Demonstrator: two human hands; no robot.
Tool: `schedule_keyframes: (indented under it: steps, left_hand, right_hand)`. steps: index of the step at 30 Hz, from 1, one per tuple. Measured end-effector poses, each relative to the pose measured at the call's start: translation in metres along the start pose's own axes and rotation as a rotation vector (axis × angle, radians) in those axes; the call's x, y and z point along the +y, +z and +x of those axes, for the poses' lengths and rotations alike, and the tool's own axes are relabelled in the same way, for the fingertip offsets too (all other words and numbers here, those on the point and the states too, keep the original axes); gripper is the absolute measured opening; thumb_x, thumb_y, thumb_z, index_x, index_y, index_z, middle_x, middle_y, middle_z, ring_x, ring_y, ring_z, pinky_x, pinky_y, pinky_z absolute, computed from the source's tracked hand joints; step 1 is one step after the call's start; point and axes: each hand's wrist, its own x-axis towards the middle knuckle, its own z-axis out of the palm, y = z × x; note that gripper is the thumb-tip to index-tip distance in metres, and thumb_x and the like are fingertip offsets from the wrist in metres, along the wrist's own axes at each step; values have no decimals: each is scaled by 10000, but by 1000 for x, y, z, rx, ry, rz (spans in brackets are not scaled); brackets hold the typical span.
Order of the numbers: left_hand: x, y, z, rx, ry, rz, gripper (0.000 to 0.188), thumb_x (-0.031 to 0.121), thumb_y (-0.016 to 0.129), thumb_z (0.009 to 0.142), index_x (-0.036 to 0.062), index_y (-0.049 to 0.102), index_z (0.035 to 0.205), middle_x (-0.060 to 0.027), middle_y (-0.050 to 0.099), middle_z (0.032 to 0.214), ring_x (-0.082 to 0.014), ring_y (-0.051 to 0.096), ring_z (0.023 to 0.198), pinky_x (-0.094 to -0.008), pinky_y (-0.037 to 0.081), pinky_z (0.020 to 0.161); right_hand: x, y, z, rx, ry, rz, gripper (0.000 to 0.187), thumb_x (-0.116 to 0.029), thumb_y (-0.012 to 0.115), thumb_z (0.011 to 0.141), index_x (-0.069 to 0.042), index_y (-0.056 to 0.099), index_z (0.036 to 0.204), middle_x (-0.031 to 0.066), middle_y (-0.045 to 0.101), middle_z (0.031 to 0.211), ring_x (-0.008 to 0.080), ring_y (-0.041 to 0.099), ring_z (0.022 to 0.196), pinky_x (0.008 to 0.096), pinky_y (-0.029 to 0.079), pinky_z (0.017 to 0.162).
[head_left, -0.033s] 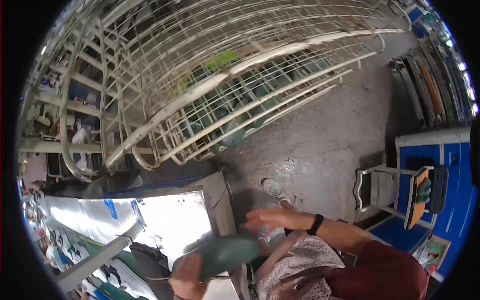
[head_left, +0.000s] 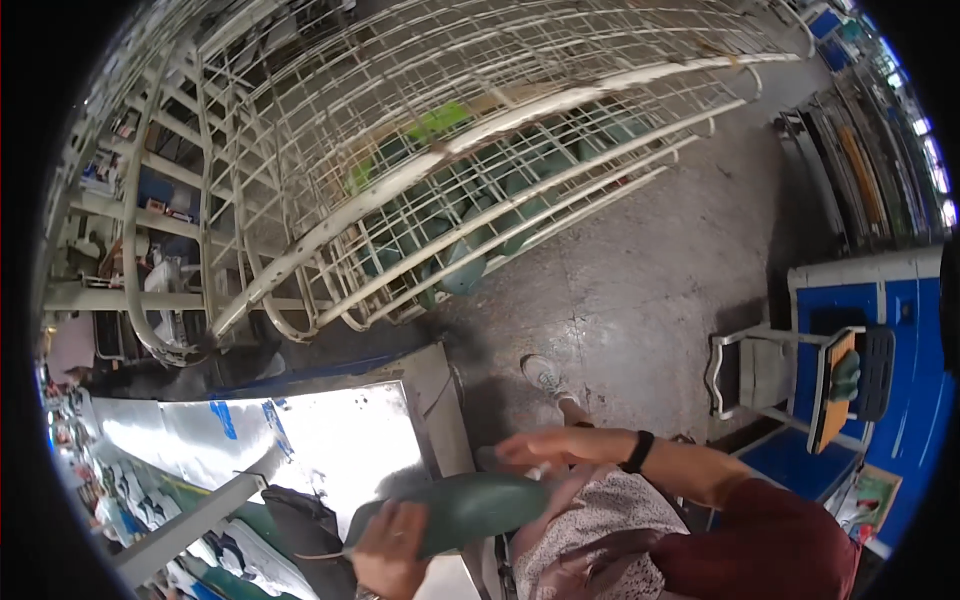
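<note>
My left hand [head_left: 390,552] is closed round one end of a dark green shoe last [head_left: 475,512], a smooth, long, rounded block. It holds the last nearly level over the near edge of the shiny metal table [head_left: 345,430]. Just above the last's far end, my right hand [head_left: 545,447] is held with its fingers stretched out and somewhat blurred; it grips nothing that I can see. Beside my left hand lies a dark grey item [head_left: 300,520] whose kind I cannot make out.
A cream wire cart [head_left: 440,160] with several green lasts [head_left: 465,265] inside stands ahead. Shoe parts [head_left: 235,550] line a green belt at left. To the right are a metal-framed chair [head_left: 760,375], a blue bench [head_left: 905,350] and stacked boards [head_left: 865,160].
The last has shifted to the right, and its far end has come closer to my body. My left hand has moved slightly right with it; my right hand has barely moved, slightly lower.
</note>
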Motion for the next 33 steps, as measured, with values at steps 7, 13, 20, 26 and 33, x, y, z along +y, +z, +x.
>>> schedule_keyframes:
  steps: [7, 13, 20, 26, 33]
  left_hand:
    - [38, 35, 125, -75, 553, -85, 652, 86, 735, 691, 58, 654, 1337, -146, 617, 1375, -411, 537, 1354, -550, 489, 1064]
    - [22, 49, 116, 14, -137, 73, 1085, 188, 899, 638, 2, 359, 1561, -344, 336, 1553, -597, 234, 1481, -708, 285, 1156]
    - [-9, 121, 40, -17, -289, 203, 1302, 223, 907, 623, -68, 96, 1599, -384, 125, 1616, -619, 128, 1509, -730, 209, 1176]
    - [-15, 148, 34, 18, -290, 252, 1014, 370, 824, 804, -42, 265, 1543, -427, 232, 1569, -633, 195, 1471, -733, 227, 1165]
    - [-4, 128, 58, -60, -321, 122, 1251, 230, 886, 654, -65, 122, 1599, -388, 150, 1609, -610, 93, 1519, -732, 162, 1191]
  right_hand:
    - [34, 11, -70, 63, 47, -522, 694, -360, 794, 921, -12, 511, 1450, 100, 661, 1302, 203, 619, 1188, 342, 480, 1032]
    - [36, -72, 7, 762, -368, -474, 753, -178, 860, 835, 27, 475, 1449, 136, 636, 1309, 204, 599, 1214, 356, 504, 1015]
    - [-30, -247, 170, 1043, -696, -424, 644, -151, 847, 755, 25, 580, 1314, 194, 733, 1118, 299, 703, 1068, 388, 548, 944]
    - [-162, -289, 199, 884, -878, -330, 1040, -318, 897, 789, 4, 297, 1575, 213, 576, 1446, 363, 561, 1335, 422, 442, 1128]
    - [-20, -286, 145, 1025, -186, -1188, 615, -279, 753, 834, 20, 586, 1345, 279, 652, 1290, 433, 631, 1198, 471, 518, 1006]
